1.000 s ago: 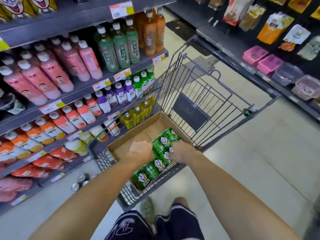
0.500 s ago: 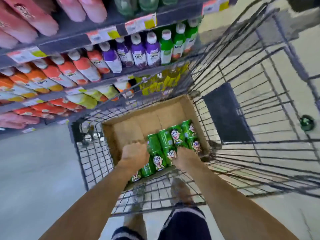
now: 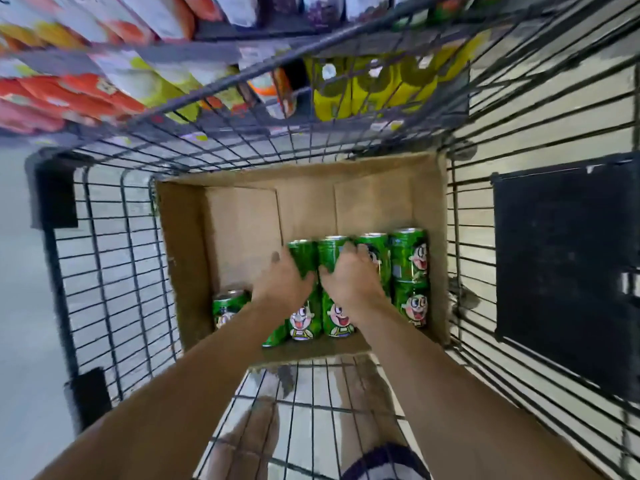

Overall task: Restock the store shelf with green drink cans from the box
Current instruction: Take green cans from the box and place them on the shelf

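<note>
green cans under both hands, inside the box in the cart

cardboard box [image 3: 242,220] sits on the floor of a wire shopping cart [image 3: 114,237], seen from above; the green drink cans [image 3: 410,258] stand in the near and right part of the box, and the far left part of its bottom is bare; each can carries a cartoon face on the green wall (the print is a little blurred); one can [image 3: 227,306] stands alone at the near left side, partly behind the left forearm.

the left hand [image 3: 282,282] is down on the cans, its fingers curled over the top of one can in the far row; the right hand [image 3: 349,277] is just beside it, almost touching it, with fingers bent round the next can; both hands look to be gripping, but how firm i cannot tell, since the picture is smeared there.

beyond the cart the store shelf [image 3: 221,32] shows blurred bottles in orange, red and yellow [image 3: 367,88]; a black panel [image 3: 564,271] hangs on the right wall of the cart; a shoe [image 3: 249,441] shows through the wire floor.
</note>
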Motion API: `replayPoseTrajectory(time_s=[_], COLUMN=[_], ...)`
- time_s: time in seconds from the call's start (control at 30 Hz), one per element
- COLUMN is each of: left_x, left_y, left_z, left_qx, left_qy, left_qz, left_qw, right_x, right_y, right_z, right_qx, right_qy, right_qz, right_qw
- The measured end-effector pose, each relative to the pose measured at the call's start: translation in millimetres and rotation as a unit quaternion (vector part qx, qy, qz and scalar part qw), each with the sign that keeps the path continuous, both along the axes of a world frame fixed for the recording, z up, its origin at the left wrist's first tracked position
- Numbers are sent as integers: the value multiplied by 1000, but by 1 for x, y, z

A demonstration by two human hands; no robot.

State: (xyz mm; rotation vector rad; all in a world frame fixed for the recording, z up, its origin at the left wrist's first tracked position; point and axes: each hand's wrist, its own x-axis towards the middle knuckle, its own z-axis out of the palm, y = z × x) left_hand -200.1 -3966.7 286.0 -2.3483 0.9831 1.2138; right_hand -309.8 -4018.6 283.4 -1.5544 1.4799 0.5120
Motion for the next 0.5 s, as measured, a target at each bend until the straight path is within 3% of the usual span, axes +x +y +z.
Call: replayPoseTrajectory(time_s=[0.23, 0.5], left_x=[5, 14], left_y=[6, 8], left_z=[-26, -27], left_qx=[-33, -78], left_qy=[9, 45], left_qz=[150, 185], left_qw=[988, 979], right_x=[20, 27], right_y=[-6, -15], right_z=[-33, -37], right_qx=[25, 40], right_qy=[22, 32], right_qz=[-7, -15], right_qw=[999, 999])
